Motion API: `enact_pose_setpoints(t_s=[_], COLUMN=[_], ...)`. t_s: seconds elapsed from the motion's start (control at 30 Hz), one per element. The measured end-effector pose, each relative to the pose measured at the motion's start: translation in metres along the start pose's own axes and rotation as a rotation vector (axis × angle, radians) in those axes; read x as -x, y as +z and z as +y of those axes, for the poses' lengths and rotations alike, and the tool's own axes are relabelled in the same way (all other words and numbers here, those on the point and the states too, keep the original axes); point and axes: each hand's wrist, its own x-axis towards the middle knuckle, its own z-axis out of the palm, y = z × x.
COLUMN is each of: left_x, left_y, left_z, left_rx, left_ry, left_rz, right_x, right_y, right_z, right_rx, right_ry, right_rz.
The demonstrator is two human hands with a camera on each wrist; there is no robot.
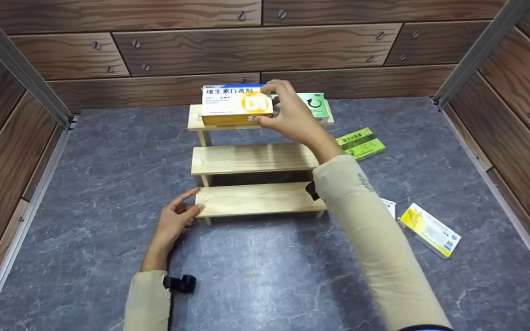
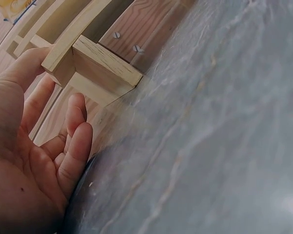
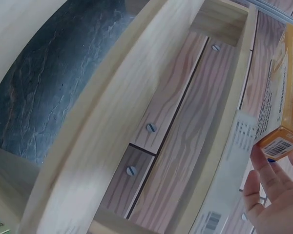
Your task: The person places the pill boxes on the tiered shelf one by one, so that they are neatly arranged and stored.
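A three-tier wooden stand (image 1: 256, 158) rises in steps before me in the head view. At its left end, my left hand (image 1: 175, 218) pinches the lowest step (image 1: 256, 200) between thumb and index finger; the other fingers curl loosely below in the left wrist view. My right hand (image 1: 295, 115) grips the right end of a white and orange vitamin D drops box (image 1: 228, 103) over the left part of the top step (image 1: 195, 118). Beside it, partly hidden by that hand, a green and white medicine box (image 1: 316, 106) stands on the same step.
Right of the stand, a bright green box (image 1: 361, 145) lies on the dark marbled surface (image 1: 108, 184), partly behind my right arm. A yellow and white box (image 1: 430, 230) lies nearer, with a white box (image 1: 389, 207) mostly hidden by my sleeve. Wood-patterned walls (image 1: 246, 50) enclose the area.
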Motion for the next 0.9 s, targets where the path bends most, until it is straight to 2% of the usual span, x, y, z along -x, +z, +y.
enact_pose_setpoints(t_s=[0.3, 0.67, 0.9], left_x=[0.0, 0.001, 0.001], left_y=[0.0, -0.002, -0.002], left_z=[0.0, 0.003, 0.003], left_rx=[-0.001, 0.003, 0.001], left_ry=[0.0, 0.001, 0.009], left_rz=[0.005, -0.001, -0.014], right_x=[-0.014, -0.024, -0.028], right_y=[0.009, 0.017, 0.022], right_z=[-0.009, -0.012, -0.01], right_rx=[0.114, 0.2, 0.262], right_ry=[0.011, 0.074, 0.065], right_rz=[-0.013, -0.047, -0.06])
